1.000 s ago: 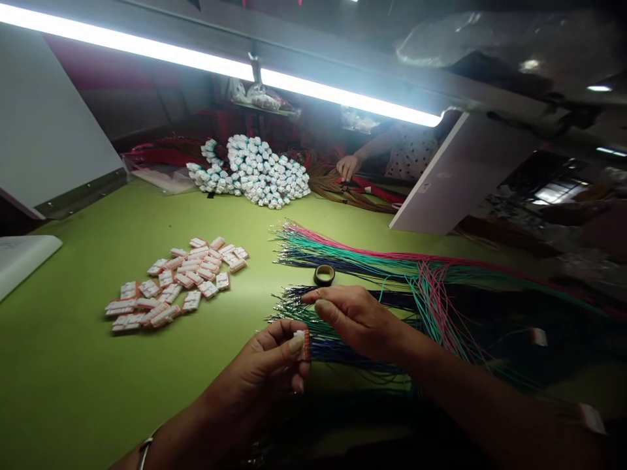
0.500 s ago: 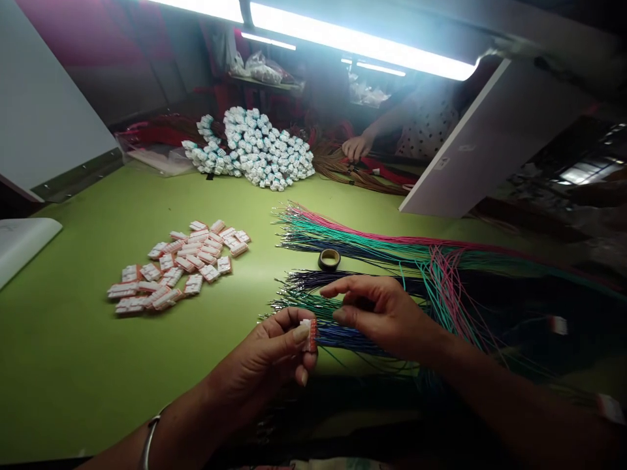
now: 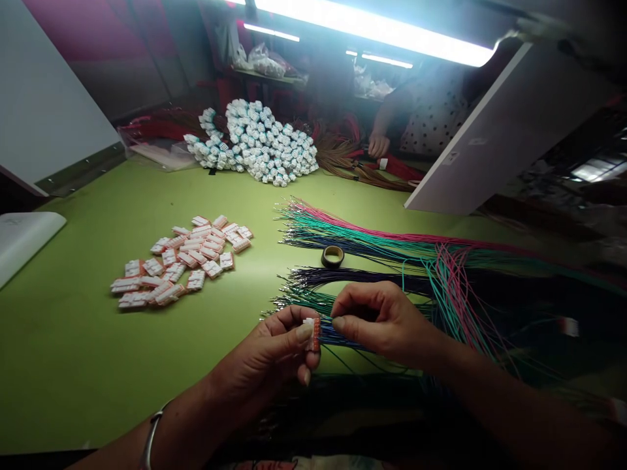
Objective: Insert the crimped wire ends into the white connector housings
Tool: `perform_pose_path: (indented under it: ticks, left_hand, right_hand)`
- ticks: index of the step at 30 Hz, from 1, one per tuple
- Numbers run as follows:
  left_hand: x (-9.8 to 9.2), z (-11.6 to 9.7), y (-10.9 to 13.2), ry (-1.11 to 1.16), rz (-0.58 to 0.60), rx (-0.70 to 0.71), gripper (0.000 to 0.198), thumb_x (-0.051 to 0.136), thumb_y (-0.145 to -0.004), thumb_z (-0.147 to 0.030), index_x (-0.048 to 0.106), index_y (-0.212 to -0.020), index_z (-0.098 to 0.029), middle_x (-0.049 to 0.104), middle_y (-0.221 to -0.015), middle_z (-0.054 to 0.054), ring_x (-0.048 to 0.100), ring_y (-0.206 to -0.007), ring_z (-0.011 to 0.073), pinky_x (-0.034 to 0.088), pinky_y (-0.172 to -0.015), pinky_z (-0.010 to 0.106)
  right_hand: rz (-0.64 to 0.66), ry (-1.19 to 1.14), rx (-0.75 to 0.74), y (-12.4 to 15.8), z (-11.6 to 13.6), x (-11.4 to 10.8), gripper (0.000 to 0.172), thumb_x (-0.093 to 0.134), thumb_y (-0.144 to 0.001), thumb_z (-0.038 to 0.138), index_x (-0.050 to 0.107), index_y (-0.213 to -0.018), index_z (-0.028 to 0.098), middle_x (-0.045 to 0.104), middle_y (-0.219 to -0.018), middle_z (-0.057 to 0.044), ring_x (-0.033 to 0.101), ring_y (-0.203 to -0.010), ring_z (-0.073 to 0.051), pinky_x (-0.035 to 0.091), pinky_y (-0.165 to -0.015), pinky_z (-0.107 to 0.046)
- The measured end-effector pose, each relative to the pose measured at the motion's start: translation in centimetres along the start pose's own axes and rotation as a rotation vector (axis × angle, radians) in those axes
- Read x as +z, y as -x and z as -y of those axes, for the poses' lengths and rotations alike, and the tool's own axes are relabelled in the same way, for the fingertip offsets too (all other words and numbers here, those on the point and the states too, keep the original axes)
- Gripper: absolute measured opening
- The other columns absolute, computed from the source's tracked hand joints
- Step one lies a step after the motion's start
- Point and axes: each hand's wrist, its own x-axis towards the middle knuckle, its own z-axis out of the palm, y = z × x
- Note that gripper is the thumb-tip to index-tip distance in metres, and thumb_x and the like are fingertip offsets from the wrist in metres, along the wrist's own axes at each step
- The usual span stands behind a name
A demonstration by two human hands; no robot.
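Observation:
My left hand (image 3: 281,343) pinches a small white and orange plug connector (image 3: 312,334) between thumb and fingers, its orange side facing right. Just right of it, my right hand (image 3: 379,316) has thumb and forefinger pressed together on a thin wire, its tip close to the connector's orange side; the wire is mostly hidden by the fingers. Beneath and behind both hands lie bundles of cut wires with metal terminals: green wires (image 3: 306,299), dark wires (image 3: 337,277), and blue ones partly covered by my right hand.
Loose white and orange connectors (image 3: 193,251) lie in a heap at left. A tape roll (image 3: 332,256) sits beside pink and teal wires (image 3: 362,228). White plugs (image 3: 269,143) are piled at the back, near another person's hand (image 3: 379,145). A white panel (image 3: 465,150) stands at right.
My right hand has come down beside the connector, and its thumb and forefinger have closed. My left hand keeps its hold. The other person's hand has shifted right, and the view has tilted slightly.

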Motion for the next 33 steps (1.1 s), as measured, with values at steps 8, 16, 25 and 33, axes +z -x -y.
perform_pose_path:
  ticks: [8, 16, 25, 33]
  left_hand:
    - [0.0, 0.0, 0.1, -0.006, 0.01, 0.003, 0.014, 0.071, -0.083, -0.022, 0.064, -0.093, -0.015, 0.06, -0.066, 0.001, 0.056, -0.055, 0.0089, 0.049, -0.049, 0.017]
    - [0.0, 0.1, 0.0, -0.017, 0.035, 0.001, 0.008, 0.066, -0.086, -0.02, 0.064, -0.092, -0.015, 0.061, -0.066, 0.0, 0.055, -0.051, 0.0074, 0.049, -0.049, 0.016]
    - [-0.4, 0.2, 0.0, -0.013, 0.028, 0.012, 0.009, 0.065, -0.088, -0.019, 0.063, -0.096, -0.015, 0.061, -0.067, 0.001, 0.056, -0.055, 0.0078, 0.05, -0.05, 0.016]
    - [-0.3, 0.2, 0.1, -0.001, 0.02, 0.003, 0.009, 0.066, -0.087, -0.019, 0.064, -0.094, -0.015, 0.061, -0.067, 0.001, 0.058, -0.057, 0.0082, 0.05, -0.049, 0.016]
  right_hand:
    - [0.03, -0.042, 0.095, -0.1, 0.2, 0.4, 0.008, 0.06, -0.071, 0.01, 0.063, -0.065, 0.014, 0.046, -0.054, 0.005, 0.036, -0.049, -0.006, 0.026, -0.043, -0.019]
    - [0.028, -0.018, 0.146, -0.3, 0.1, 0.6, 0.008, 0.058, -0.072, 0.01, 0.062, -0.066, 0.013, 0.043, -0.054, 0.006, 0.032, -0.049, -0.006, 0.024, -0.042, -0.019]
    - [-0.075, 0.295, -0.313, 0.1, -0.6, 0.6, 0.007, 0.058, -0.085, 0.012, 0.06, -0.08, 0.015, 0.052, -0.072, 0.001, 0.045, -0.065, -0.01, 0.036, -0.058, -0.024]
    - [-0.099, 0.352, -0.398, 0.1, -0.7, 0.6, 0.013, 0.059, -0.087, 0.013, 0.058, -0.074, 0.014, 0.053, -0.067, 0.001, 0.046, -0.062, -0.01, 0.034, -0.057, -0.024]
